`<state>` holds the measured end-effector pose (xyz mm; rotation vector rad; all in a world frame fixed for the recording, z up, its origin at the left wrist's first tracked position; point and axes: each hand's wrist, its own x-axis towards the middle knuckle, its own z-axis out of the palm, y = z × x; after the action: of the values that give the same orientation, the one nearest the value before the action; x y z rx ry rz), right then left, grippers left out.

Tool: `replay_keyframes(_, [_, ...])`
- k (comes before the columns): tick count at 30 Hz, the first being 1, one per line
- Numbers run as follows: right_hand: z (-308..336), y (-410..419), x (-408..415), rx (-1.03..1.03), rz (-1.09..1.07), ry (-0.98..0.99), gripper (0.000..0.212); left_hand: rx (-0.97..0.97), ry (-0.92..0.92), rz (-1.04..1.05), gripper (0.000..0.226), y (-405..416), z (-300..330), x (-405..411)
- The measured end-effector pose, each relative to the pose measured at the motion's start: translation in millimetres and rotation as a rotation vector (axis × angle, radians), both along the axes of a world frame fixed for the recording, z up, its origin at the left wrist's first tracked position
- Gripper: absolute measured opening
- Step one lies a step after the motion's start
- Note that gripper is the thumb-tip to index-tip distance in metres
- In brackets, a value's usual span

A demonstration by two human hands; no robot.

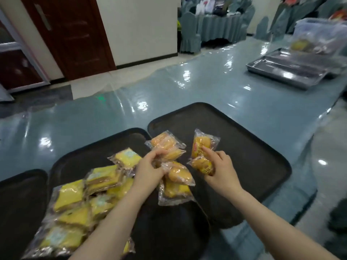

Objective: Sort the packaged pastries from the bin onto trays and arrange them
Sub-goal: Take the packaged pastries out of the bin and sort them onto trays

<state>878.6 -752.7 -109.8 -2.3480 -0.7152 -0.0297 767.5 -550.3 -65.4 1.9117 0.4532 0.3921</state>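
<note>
A cluster of clear-wrapped golden buns (pixel 169 147) is held in the left hand (pixel 148 170), whose grip is curled round the wrappers above the gap between two dark trays; several more wrapped pastries (pixel 176 182) hang from the same grip, though how many cannot be told; two wrapped buns (pixel 201 147) are pinched in the right hand (pixel 219 169), its forefinger laid straight along the upper packet and the other fingers curled about the lower one, over the right-hand dark tray (pixel 253 156); a heap of yellow square packaged pastries (pixel 90 194) is spread on the middle dark tray (pixel 78 158), overlapping one another; the edge of a third dark tray (pixel 18 194) is seen at the far left; all three trays are set on a blue surface (pixel 187 94) covered in glossy clear film; farther along that surface, well apart, a metal tray (pixel 287 72) is placed, and just behind it a translucent plastic bin (pixel 319 34) with something yellow inside, too blurred to be identified.
</note>
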Motion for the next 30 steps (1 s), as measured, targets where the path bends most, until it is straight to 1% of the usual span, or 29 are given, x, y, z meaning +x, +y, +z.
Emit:
replay_keyframes(3, [-12, -20, 53, -0.056, -0.058, -0.012, 0.074, -0.044, 0.067, 0.009, 0.039, -35, -16, 62])
replay_keyframes(6, [-15, -29, 100, -0.089, -0.116, -0.041, 0.071, 0.012, 0.079, 0.0, 0.039, -51, -25, 112])
replay_keyframes(8, [-18, -31, 123, -0.067, -0.117, -0.006, 0.074, 0.065, 0.093, -0.035, 0.05, -53, -31, 138])
replay_keyframes(9, [-19, -32, 130, -0.042, -0.101, 0.038, 0.076, 0.115, 0.136, -0.062, 0.06, -53, -33, 150])
replay_keyframes(11, [-22, -33, 138, 0.029, -0.048, 0.146, 0.079, 0.244, 0.296, -0.1, 0.081, -52, -36, 169])
replay_keyframes(12, [-23, -31, 139, 0.067, -0.024, 0.189, 0.079, 0.307, 0.376, -0.106, 0.087, -51, -38, 176])
replay_keyframes(13, [-23, -30, 139, 0.093, -0.003, 0.21, 0.078, 0.36, 0.434, -0.106, 0.089, -51, -38, 180])
replay_keyframes(15, [-23, -25, 136, 0.092, 0.033, 0.2, 0.071, 0.405, 0.48, -0.102, 0.089, -52, -39, 182])
replay_keyframes(18, [-16, -17, 127, 0.067, 0.096, 0.185, 0.058, 0.347, 0.489, -0.179, 0.091, -53, -37, 175])
replay_keyframes(21, [-7, -9, 116, 0.057, 0.124, 0.188, 0.053, 0.242, 0.466, -0.272, 0.097, -51, -28, 161])
replay_keyframes(25, [5, 1, 91, 0.062, 0.144, 0.196, 0.051, 0.125, 0.297, -0.177, 0.088, -45, -15, 128])
replay_keyframes(27, [13, 9, 71, 0.115, 0.174, 0.199, 0.05, 0.048, 0.228, -0.154, 0.085, -36, -6, 100])
replay_keyframes(30, [27, 31, 26, 0.204, 0.24, 0.194, 0.046, 0.017, 0.148, -0.122, 0.077, -20, 10, 43])
